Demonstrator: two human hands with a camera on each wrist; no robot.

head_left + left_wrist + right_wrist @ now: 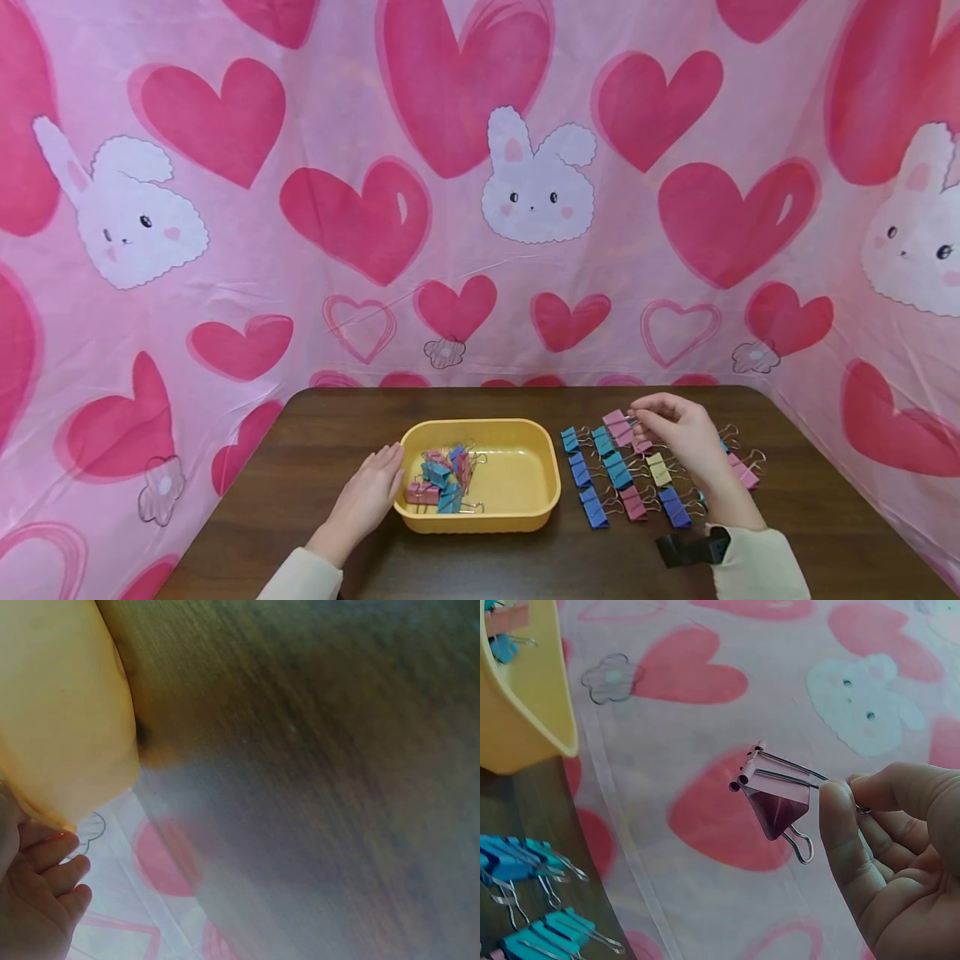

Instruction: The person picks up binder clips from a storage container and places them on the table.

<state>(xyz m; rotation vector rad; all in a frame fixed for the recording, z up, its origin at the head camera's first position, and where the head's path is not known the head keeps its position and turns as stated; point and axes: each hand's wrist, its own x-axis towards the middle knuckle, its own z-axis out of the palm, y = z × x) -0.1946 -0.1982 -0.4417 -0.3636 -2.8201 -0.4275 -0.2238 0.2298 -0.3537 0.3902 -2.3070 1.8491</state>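
My right hand (686, 433) pinches a pink binder clip (780, 804) by one wire handle, between thumb and forefinger. In the head view it hovers over the back of the rows of binder clips on the table. A yellow tray (480, 523) stands left of them, with several pink, blue and teal binder clips (437, 473) heaped in its left half. My left hand (363, 496) rests against the tray's left rim, fingers fairly straight. The left wrist view has its fingertips (64, 841) right at the rim's corner.
Rows of binder clips in blue (592, 507), teal (617, 471), yellow (660, 469) and pink (633, 503) lie right of the tray, some hidden beneath my right forearm. A black strap (690, 551) sits by the right sleeve. Patterned pink cloth (525, 275) hangs behind the brown table (450, 567).
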